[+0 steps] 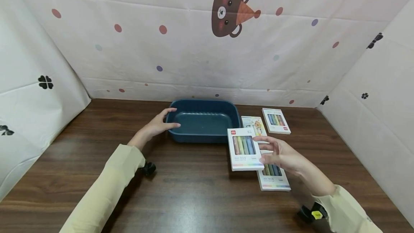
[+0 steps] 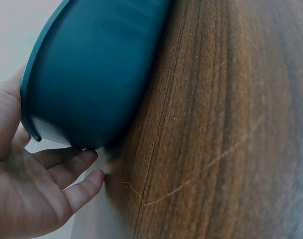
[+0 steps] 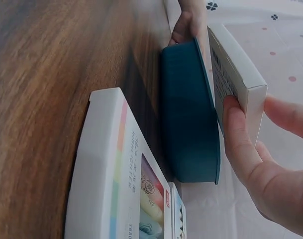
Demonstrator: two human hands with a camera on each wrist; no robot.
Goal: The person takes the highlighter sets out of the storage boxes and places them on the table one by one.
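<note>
My left hand (image 1: 157,123) holds the left end of a dark blue plastic basin (image 1: 200,138), which stands on the table. In the left wrist view the thumb side reaches over the basin's rim, while fingertips touch the outer wall (image 2: 101,64). Between thumb and fingers, my right hand (image 1: 281,155) pinches a white box of highlighters (image 1: 245,163), raised just right of the basin. Beneath it lies another highlighter box (image 1: 274,183), partly covered; its print reads "HIGHLIGHTER" in the right wrist view. A box with a cartoon print (image 1: 250,120) lies behind, partly hidden by the held box.
One more white highlighter box (image 1: 280,128) lies at the back right. The brown wooden table (image 1: 181,190) meets a white patterned cloth (image 1: 187,53) behind the basin, with similar cloth at both sides.
</note>
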